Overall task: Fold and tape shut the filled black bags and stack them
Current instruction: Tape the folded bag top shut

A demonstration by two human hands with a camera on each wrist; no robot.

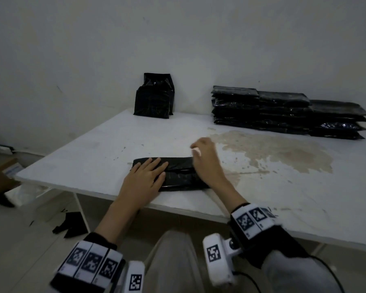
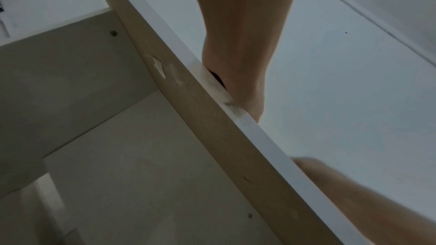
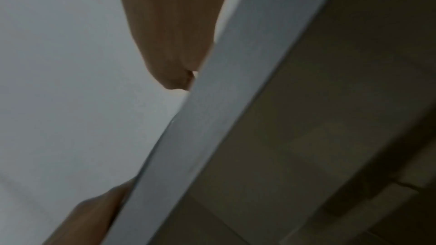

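Observation:
A folded black bag [image 1: 179,164] lies flat near the front edge of the white table [image 1: 89,149]. My left hand [image 1: 148,174] presses on its left half, palm down with straight fingers. At the bag's right end my right hand [image 1: 203,157] is curled and blurred, pinching a small pale strip [image 1: 195,151] that looks like tape. In the left wrist view the heel of the left hand [image 2: 238,53] shows above the table edge [image 2: 259,133], with a sliver of the black bag [image 2: 216,77] under it. In the right wrist view only the heel of the right hand [image 3: 174,44] shows; its fingers are hidden.
A low stack of several flat black bags [image 1: 283,111] lies at the back right by the wall. Upright black bags [image 1: 154,98] lean on the wall at back centre. A brown stain [image 1: 273,151] marks the tabletop. A cardboard box [image 1: 0,174] and black scraps [image 1: 72,225] lie on the floor.

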